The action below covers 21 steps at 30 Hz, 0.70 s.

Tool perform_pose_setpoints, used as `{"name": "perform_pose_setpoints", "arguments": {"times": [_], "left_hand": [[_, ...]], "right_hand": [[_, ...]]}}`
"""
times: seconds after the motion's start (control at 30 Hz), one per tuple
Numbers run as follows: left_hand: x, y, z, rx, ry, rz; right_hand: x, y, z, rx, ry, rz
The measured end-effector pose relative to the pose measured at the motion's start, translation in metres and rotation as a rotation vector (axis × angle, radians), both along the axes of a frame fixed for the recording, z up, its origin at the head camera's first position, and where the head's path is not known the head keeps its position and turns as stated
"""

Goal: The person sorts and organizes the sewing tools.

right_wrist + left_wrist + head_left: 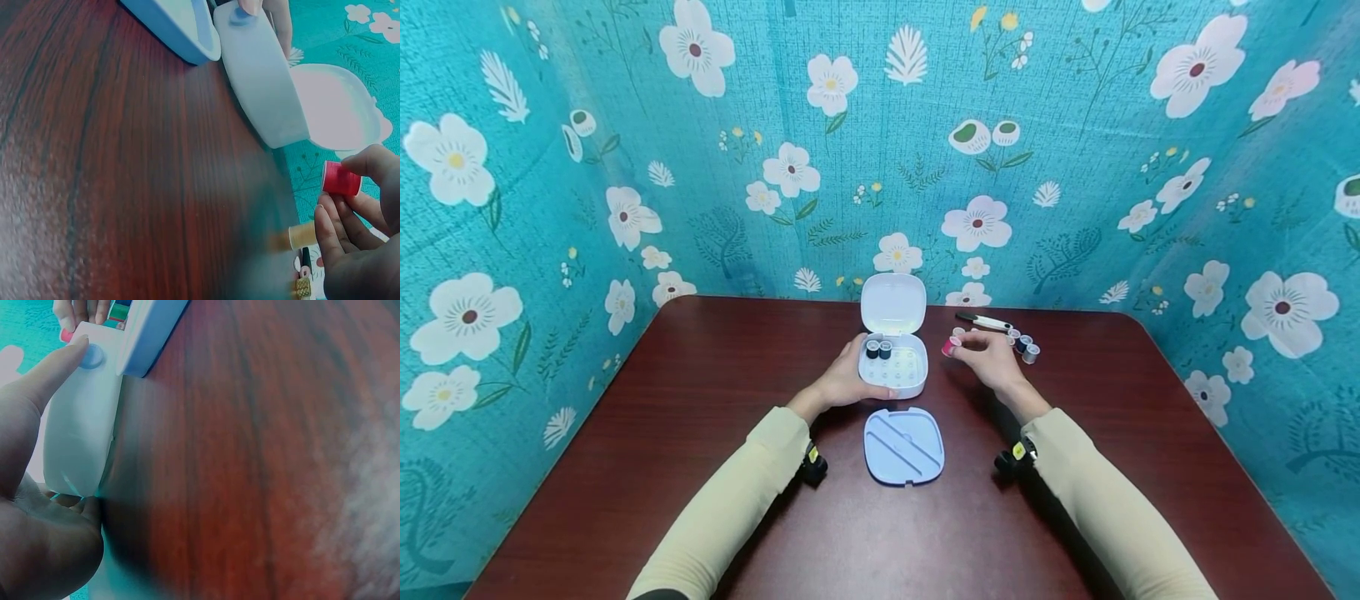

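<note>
My left grip (pixel 842 379) is clasped round the side of the open white box (pixel 913 390), two dark spools (pixel 879 350) at its far left; my right grip (pixel 992 360) pinches a red spool (pixel 950 346) right of the box; blue tray (pixel 904 446) on the counter (pixel 700 400), nearer me

We see left hand (pixel 14 447) gripping glossy white rounded plastic box (pixel 81 431), thumb stretched to pale-blue round button (pixel 94 357), other fingers tucked at box's opposite end. Pale-blue flat plastic tray (pixel 149 337) just beside box. Past box, fingers of right hand (pixel 81 309) at small bright-red object (pixel 65 336), mostly hidden from us. Reddish-brown wood-grain table (pixel 250 456), whitish sheen lower right. Teal backdrop (pixel 31 322) with white print.
</note>
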<state>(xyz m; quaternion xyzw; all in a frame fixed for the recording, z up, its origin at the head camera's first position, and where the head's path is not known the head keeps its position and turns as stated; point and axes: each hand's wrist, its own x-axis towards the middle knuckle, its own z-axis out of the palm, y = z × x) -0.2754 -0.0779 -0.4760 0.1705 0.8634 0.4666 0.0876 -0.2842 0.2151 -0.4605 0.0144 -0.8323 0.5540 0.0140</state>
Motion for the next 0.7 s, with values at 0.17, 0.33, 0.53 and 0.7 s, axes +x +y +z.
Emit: {"name": "perform_pose_setpoints", "arguments": {"times": [0.17, 0.33, 0.53, 0.7], "left_hand": [[-0.001, 0.000, -0.001, -0.004, 0.002, 0.004], [-0.002, 0.000, -0.003, -0.005, -0.005, 0.005], [-0.002, -0.001, -0.001, -0.008, -0.021, 0.004], [-0.002, -0.002, 0.001, 0.002, -0.020, -0.008]], "right_hand": [[0.000, -0.005, 0.001, 0.003, 0.022, 0.039], [0.000, -0.011, -0.001, 0.066, 0.043, 0.042], [-0.001, -0.017, 0.001, 0.105, 0.072, 0.063], [-0.001, -0.022, 0.002, 0.121, 0.096, 0.074]]}}
